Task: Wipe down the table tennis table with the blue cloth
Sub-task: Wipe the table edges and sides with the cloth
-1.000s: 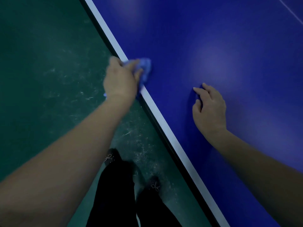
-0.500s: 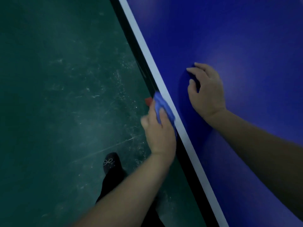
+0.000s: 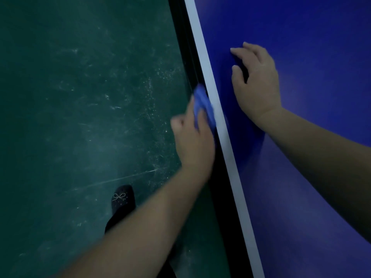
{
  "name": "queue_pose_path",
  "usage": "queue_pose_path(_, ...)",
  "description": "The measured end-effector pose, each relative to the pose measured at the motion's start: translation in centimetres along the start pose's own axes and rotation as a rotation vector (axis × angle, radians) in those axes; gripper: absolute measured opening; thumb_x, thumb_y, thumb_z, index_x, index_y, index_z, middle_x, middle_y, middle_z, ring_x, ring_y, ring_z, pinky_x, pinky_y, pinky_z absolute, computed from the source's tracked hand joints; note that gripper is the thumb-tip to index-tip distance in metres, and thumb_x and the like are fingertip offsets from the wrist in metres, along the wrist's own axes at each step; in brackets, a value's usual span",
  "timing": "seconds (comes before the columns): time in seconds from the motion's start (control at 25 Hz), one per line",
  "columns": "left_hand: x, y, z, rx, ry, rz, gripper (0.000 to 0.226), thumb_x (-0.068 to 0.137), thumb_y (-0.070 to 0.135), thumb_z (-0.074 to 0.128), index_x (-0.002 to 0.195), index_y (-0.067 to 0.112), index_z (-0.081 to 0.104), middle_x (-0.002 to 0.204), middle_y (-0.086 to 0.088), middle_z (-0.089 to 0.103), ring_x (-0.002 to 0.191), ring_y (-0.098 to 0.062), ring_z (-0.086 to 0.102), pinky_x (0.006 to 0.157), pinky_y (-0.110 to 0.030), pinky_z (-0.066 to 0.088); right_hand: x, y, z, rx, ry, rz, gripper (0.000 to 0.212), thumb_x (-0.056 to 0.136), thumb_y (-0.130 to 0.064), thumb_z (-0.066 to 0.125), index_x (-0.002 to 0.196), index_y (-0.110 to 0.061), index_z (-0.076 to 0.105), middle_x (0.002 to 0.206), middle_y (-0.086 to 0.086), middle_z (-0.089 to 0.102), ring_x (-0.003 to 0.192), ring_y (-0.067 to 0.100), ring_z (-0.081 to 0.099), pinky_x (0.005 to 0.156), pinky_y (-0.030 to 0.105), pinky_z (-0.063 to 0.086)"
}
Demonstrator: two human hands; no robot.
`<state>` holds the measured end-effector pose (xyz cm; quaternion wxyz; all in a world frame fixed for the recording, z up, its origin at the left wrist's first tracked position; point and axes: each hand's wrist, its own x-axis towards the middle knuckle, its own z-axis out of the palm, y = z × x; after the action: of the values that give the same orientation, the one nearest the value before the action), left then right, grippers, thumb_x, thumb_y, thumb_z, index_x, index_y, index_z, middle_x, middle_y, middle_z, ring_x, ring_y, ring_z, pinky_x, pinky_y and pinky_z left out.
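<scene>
The left hand [image 3: 192,141] gripped the blue cloth [image 3: 202,103] against the side edge of the table tennis table [image 3: 311,177]; the right hand [image 3: 257,83], loosely bent and empty, rested just beside. I judged steady pressure best.

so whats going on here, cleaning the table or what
A person is wiping a table tennis table. The left hand grips a blue cloth and presses it against the table's side edge, just outside the white line. The right hand rests on the blue top, fingers loosely bent, holding nothing. One dark shoe shows on the scuffed green floor below.
</scene>
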<state>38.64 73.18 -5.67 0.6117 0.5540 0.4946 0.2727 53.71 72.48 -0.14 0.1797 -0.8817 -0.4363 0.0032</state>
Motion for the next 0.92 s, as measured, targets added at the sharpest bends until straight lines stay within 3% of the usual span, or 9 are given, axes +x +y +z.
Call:
queue_pose_path(0.12,11.8,2.3,0.7,-0.034,0.028,-0.117,0.041,0.104,0.035,0.037,0.141,0.024,0.051,0.122,-0.009,0.055,0.093,-0.013,0.06,0.088,-0.022,0.043,2.1,-0.1,0.6,-0.002,-0.002,-0.03,0.041,0.098,-0.03,0.042,0.138,-0.026,0.051,0.146,-0.003,0.042,0.136,0.012,0.035,0.114,0.039,0.031)
queue_pose_path(0.2,11.6,1.4,1.2,-0.091,0.007,-0.222,0.043,0.105,0.033,0.035,0.139,0.013,0.052,0.125,-0.013,0.057,0.11,-0.025,0.059,0.092,-0.024,0.043,3.7,-0.2,0.9,-0.001,-0.007,-0.033,0.041,0.098,-0.031,0.043,0.138,-0.026,0.051,0.146,-0.003,0.042,0.136,0.012,0.035,0.114,0.038,0.031)
queue_pose_path(0.28,5.6,0.1,0.7,-0.083,0.009,-0.214,0.042,0.105,0.03,0.035,0.139,0.011,0.051,0.104,-0.005,0.053,0.1,-0.021,0.06,0.084,-0.024,0.047,5.5,-0.4,1.0,-0.005,-0.006,-0.026,0.041,0.099,-0.031,0.043,0.138,-0.026,0.05,0.147,-0.003,0.041,0.136,0.011,0.034,0.114,0.037,0.031)
queue_pose_path(0.36,-0.1,-0.3,-0.4,-0.067,0.004,-0.164,0.039,0.104,0.029,0.037,0.141,0.028,0.049,0.095,0.006,0.042,0.081,0.001,0.055,0.069,-0.007,0.042,7.0,-0.4,1.3,-0.01,-0.009,-0.026,0.041,0.099,-0.031,0.042,0.139,-0.026,0.05,0.147,-0.003,0.041,0.137,0.012,0.034,0.114,0.038,0.031)
queue_pose_path(0.4,-0.8,-0.3,-0.7,-0.049,0.007,-0.136,0.038,0.103,0.032,0.038,0.139,0.034,0.05,0.094,0.007,0.04,0.076,0.006,0.052,0.068,-0.008,0.041,7.6,-0.4,1.4,-0.007,-0.01,-0.027,0.041,0.099,-0.031,0.042,0.139,-0.026,0.05,0.147,-0.003,0.041,0.137,0.012,0.034,0.114,0.038,0.03)
queue_pose_path(0.56,11.8,3.5,0.8,0.051,0.027,0.033,0.037,0.101,0.038,0.039,0.135,0.033,0.053,0.095,0.005,0.041,0.068,0.0,0.05,0.067,-0.015,0.041,9.7,-0.2,1.8,-0.002,-0.011,-0.016,0.041,0.099,-0.032,0.042,0.138,-0.027,0.05,0.148,-0.003,0.04,0.137,0.013,0.034,0.114,0.039,0.031)
queue_pose_path(0.68,19.6,5.7,1.3,0.046,0.046,-0.101,0.04,0.104,0.036,0.036,0.141,0.029,0.05,0.115,-0.004,0.046,0.079,-0.009,0.051,0.08,-0.02,0.037,10.8,-0.2,2.0,-0.012,-0.019,-0.008,0.04,0.099,-0.031,0.042,0.138,-0.026,0.049,0.148,-0.002,0.04,0.137,0.014,0.034,0.114,0.041,0.031)
queue_pose_path(0.84,11.2,3.6,0.8,0.006,0.018,-0.198,0.039,0.105,0.032,0.034,0.139,0.024,0.051,0.104,-0.002,0.045,0.073,0.001,0.05,0.083,-0.019,0.045,11.4,-0.3,1.8,-0.021,-0.023,-0.004,0.041,0.1,-0.028,0.043,0.14,-0.022,0.049,0.149,0.002,0.04,0.138,0.016,0.035,0.114,0.042,0.031)
queue_pose_path(0.92,8.6,3.8,0.1,-0.059,0.007,-0.117,0.031,0.103,0.028,0.04,0.127,0.024,0.059,0.096,0.0,0.042,0.067,0.004,0.05,0.069,-0.014,0.043,11.7,-0.2,1.8,-0.012,-0.023,-0.008,0.041,0.1,-0.027,0.044,0.14,-0.021,0.049,0.149,0.003,0.04,0.138,0.017,0.035,0.114,0.042,0.031)
